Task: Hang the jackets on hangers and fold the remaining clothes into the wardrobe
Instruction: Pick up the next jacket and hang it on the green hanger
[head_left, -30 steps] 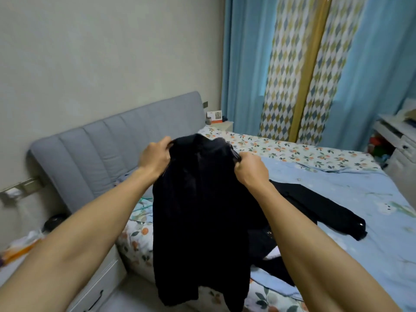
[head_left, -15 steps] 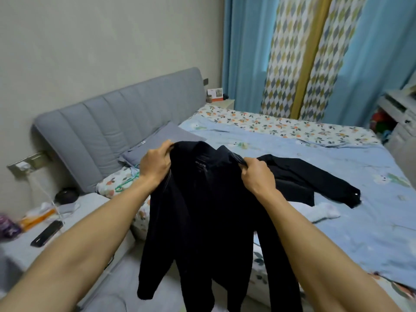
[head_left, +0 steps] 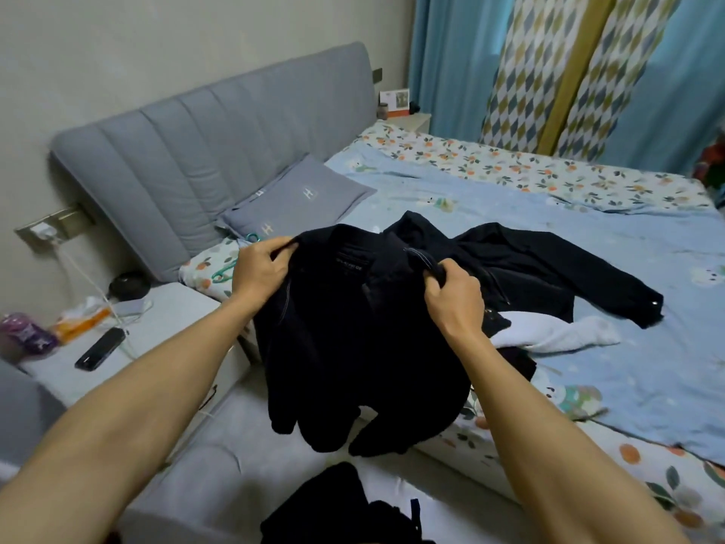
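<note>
The black jacket (head_left: 353, 339) is a matt, soft cloth with pale stitching on the seams. The second jacket (head_left: 521, 268) on the bed is dark matt cloth too, with a small shiny metal snap on its cuff. The headboard (head_left: 204, 151) is grey woven fabric, padded in ribs. The blue sheet (head_left: 588, 249) looks like smooth cotton. The white garment (head_left: 565, 333) looks fluffy. The phone (head_left: 100, 349) is glossy black.

A black jacket (head_left: 353, 347) hangs limp at centre, collar up, hem over the bed's edge. At two o'clock, a second black jacket (head_left: 549, 268) lies spread flat.
</note>
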{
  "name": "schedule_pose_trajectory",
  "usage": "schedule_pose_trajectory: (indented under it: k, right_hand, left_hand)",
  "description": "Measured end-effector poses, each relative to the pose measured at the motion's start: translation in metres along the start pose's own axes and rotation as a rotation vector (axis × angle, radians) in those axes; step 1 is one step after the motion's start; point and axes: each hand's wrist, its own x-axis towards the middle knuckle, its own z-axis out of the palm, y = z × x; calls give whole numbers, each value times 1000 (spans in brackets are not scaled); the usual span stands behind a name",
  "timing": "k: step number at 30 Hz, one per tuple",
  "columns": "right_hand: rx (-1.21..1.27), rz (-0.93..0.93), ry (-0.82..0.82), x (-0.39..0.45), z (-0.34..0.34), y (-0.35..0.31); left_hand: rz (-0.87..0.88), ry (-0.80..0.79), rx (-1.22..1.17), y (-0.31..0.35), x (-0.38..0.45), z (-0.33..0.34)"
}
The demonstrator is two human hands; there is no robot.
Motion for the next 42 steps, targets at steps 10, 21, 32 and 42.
schedule_pose_trajectory:
  k: [10, 21, 32, 42]
  right_hand:
    - [-15, 84, 43, 139, 94, -18]
    - [-238, 227, 62, 337, 129, -25]
    - [-72, 317, -434, 344, 197, 16]
    - [93, 344, -477, 303, 269, 0]
  left_hand:
    - [25, -157, 71, -54, 162, 76]
    - [119, -330, 302, -40, 381, 182]
    - [-279, -763, 94, -103, 307, 241]
    - [-576, -699, 18, -209, 260, 202]
